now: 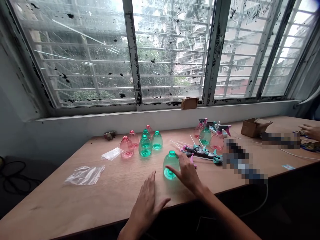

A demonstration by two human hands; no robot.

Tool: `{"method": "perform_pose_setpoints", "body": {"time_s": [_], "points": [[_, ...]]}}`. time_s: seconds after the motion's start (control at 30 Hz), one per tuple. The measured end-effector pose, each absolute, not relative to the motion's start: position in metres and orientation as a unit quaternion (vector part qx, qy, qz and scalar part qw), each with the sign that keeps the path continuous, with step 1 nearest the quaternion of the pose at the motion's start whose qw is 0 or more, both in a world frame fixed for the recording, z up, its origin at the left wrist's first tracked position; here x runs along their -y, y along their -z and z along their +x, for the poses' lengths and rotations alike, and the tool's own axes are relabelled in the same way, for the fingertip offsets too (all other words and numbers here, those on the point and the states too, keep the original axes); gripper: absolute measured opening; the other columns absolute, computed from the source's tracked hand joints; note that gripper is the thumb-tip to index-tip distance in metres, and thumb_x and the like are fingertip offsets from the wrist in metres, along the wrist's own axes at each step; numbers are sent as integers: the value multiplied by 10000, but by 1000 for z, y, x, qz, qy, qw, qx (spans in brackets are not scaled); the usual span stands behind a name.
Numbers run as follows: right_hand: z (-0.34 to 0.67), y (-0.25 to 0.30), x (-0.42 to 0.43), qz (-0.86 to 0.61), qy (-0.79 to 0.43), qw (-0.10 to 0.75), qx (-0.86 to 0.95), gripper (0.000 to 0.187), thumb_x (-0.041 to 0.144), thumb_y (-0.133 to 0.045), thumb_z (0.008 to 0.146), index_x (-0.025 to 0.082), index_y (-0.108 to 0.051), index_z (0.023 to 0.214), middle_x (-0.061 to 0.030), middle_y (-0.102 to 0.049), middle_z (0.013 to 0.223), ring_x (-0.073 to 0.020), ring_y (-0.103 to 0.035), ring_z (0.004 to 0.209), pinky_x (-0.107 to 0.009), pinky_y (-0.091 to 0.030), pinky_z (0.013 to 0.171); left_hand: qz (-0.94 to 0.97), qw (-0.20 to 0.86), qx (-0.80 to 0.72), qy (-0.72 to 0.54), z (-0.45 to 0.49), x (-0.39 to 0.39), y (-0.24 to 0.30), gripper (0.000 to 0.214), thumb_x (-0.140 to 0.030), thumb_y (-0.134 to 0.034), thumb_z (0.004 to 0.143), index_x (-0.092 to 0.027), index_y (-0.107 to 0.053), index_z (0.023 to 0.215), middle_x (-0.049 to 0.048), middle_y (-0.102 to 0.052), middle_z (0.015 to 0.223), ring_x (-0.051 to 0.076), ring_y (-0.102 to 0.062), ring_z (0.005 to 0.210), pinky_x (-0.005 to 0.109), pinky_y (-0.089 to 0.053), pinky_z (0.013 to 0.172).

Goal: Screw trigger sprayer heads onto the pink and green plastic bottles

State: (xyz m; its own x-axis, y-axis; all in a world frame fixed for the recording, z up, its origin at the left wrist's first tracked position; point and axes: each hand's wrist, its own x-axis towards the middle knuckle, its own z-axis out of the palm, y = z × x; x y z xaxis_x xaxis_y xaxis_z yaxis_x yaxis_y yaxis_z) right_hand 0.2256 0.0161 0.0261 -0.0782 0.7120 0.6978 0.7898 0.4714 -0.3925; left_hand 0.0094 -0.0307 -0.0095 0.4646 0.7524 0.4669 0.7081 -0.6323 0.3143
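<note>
A green see-through spray bottle [168, 164] without its spray head stands upright on the table. My right hand [189, 173] grips its right side, thumb across the front and fingers along the side and back. To the left of it, my left hand [147, 200] is open above the table edge, fingers stretched and thumb out, touching no bottle. Just beyond my right hand lies a pile of trigger spray heads [202, 152] in black, teal and pink, with thin white tubes. Several headless bottles, such as a green bottle [145, 146] and a pink bottle [126, 147], stand further back on the left.
Spray bottles with heads on, among them a green one [205, 136], stand behind the pile. Plastic bags [86, 175] lie on the left of the wooden table [62, 206]. A cardboard box [250, 128] and another person's hand [310, 130] are at the right. Windows line the back.
</note>
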Motion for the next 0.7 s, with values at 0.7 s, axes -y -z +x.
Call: {"method": "perform_pose_setpoints", "body": {"time_s": [0.7], "points": [[368, 9, -62, -667, 133, 278, 679, 518, 138, -436, 879, 173, -441, 1396, -168, -550, 1368, -344, -464, 1291, -599, -252, 1112, 791, 207, -452, -357, 8, 38, -7, 727, -373, -691, 811, -282, -281, 1404, 140, -493, 1395, 324, -510, 1285, 527, -432, 1063]]}}
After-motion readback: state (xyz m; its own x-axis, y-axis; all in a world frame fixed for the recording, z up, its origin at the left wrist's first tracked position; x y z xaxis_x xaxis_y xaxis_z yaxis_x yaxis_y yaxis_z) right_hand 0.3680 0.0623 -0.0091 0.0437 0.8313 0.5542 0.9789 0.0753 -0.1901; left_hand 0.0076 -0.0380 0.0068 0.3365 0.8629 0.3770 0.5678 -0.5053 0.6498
